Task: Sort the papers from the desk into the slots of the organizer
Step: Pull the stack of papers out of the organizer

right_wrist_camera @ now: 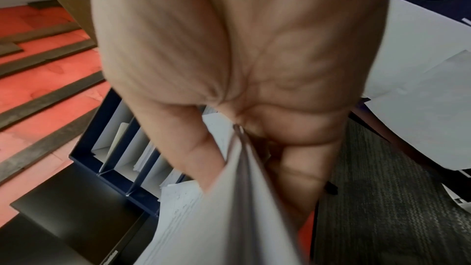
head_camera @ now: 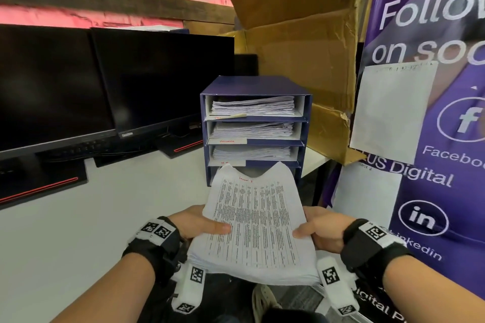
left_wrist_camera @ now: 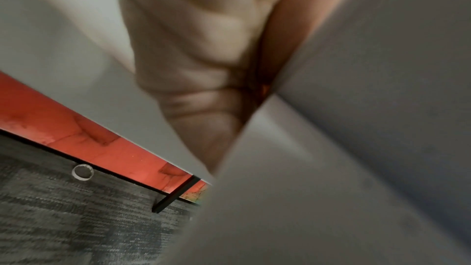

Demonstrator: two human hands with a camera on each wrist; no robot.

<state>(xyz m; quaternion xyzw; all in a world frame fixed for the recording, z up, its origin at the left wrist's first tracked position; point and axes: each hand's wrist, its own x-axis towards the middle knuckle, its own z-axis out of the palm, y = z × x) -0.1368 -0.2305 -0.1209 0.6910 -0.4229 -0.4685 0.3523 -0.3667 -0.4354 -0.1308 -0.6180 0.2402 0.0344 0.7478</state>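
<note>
A thick stack of printed papers is held in front of a dark blue organizer standing on the white desk. My left hand grips the stack's left edge, thumb on top. My right hand grips the right edge, thumb on top. The stack's far end curls up in front of the organizer's lowest slot. The three upper slots hold paper piles. In the right wrist view the stack is pinched between thumb and fingers, with the organizer beyond. The left wrist view shows my palm against paper.
Two dark monitors stand on the desk left of the organizer. An open cardboard box rises behind it. A purple banner with sheets pinned on it stands at the right. Grey carpet lies below.
</note>
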